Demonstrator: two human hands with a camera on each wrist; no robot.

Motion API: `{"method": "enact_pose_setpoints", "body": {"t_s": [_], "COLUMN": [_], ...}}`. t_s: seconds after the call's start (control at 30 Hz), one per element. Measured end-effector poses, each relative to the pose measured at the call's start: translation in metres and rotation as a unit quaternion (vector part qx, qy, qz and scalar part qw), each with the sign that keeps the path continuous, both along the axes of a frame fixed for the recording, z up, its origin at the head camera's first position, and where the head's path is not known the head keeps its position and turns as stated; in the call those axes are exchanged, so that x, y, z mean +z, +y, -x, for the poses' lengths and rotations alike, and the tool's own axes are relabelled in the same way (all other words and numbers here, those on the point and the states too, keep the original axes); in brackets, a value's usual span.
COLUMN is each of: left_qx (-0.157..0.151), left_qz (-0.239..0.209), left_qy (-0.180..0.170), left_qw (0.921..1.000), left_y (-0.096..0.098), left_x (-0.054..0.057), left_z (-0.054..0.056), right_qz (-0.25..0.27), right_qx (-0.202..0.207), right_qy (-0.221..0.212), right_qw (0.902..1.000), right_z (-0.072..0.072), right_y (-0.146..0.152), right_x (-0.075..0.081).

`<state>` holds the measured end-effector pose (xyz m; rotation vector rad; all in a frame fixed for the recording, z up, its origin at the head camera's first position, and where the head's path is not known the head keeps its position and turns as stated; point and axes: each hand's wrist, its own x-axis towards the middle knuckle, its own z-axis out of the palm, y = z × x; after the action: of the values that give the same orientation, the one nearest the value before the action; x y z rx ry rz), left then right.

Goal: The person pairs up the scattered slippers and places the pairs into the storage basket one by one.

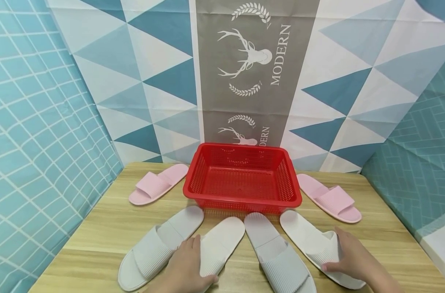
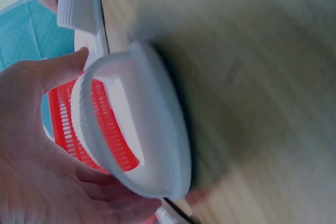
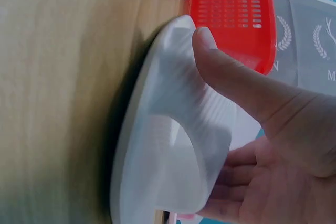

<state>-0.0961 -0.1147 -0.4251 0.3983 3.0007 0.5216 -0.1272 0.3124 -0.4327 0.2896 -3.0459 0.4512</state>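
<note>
My left hand grips a white slipper across its ribbed strap. In the left wrist view, thumb and fingers straddle that strap from opposite sides, and the sole lies close over the wood. On the right, my right hand holds another white slipper by the strap. Its thumb presses the near side in the right wrist view, with the other fingers around the far side of the strap. Beside the hands lie a left grey slipper and a right grey slipper.
A red perforated basket stands at the back middle of the wooden table. One pink slipper lies left of it, another pink slipper right of it. Patterned sheets rise behind and at both sides.
</note>
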Motion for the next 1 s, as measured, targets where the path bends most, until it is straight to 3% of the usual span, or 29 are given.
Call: {"method": "enact_pose_setpoints", "body": {"t_s": [0.27,0.57,0.9,1.0], "left_qx": [0.033,0.056,0.055,0.057], "left_qz": [-0.011,-0.009,0.009,0.003], "left_qy": [0.016,-0.031,0.007,0.001], "left_qw": [0.9993,0.9979,0.9984,0.9984], "left_y": [0.008,0.011,0.014,0.014], "left_x": [-0.007,-0.005,-0.007,-0.007], "left_z": [-0.002,0.003,0.003,0.003], "right_qz": [-0.029,-0.047,-0.045,-0.043], "right_qx": [-0.034,-0.052,-0.063,-0.062], "right_qy": [-0.038,-0.056,-0.066,-0.075], "right_qw": [0.9983,0.996,0.9948,0.9943], "right_z": [-0.001,-0.001,0.0,0.0], "right_y": [-0.007,-0.014,-0.014,-0.013], "right_x": [-0.002,-0.003,-0.002,-0.001]}}
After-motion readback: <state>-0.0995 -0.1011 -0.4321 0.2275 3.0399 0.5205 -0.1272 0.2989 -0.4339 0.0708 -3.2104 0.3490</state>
